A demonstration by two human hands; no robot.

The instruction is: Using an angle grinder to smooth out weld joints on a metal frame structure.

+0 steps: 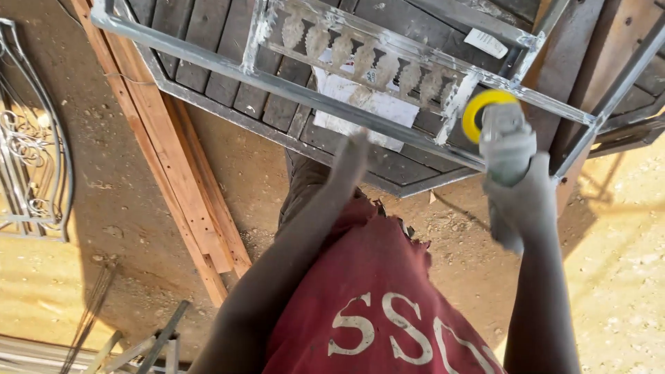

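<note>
My right hand [523, 201] grips a grey angle grinder [507, 142] with a yellow disc [481, 109]. The disc sits against the right end of a decorative leaf-pattern panel [360, 52] welded inside a grey metal frame [277, 86]. My left hand [350, 163] reaches up to the frame's lower bar, blurred, with its fingers near or on the bar; I cannot tell if it grips it. A red shirt with white lettering [381, 305] fills the lower middle of the view.
The frame rests on dark wooden boards [208, 41]. A white paper sheet [367, 104] lies under the frame. Long wooden planks [180, 180] run diagonally at left. A scrolled metal grille [28, 138] lies at the far left, and thin metal rods [104, 325] lie on the sandy ground.
</note>
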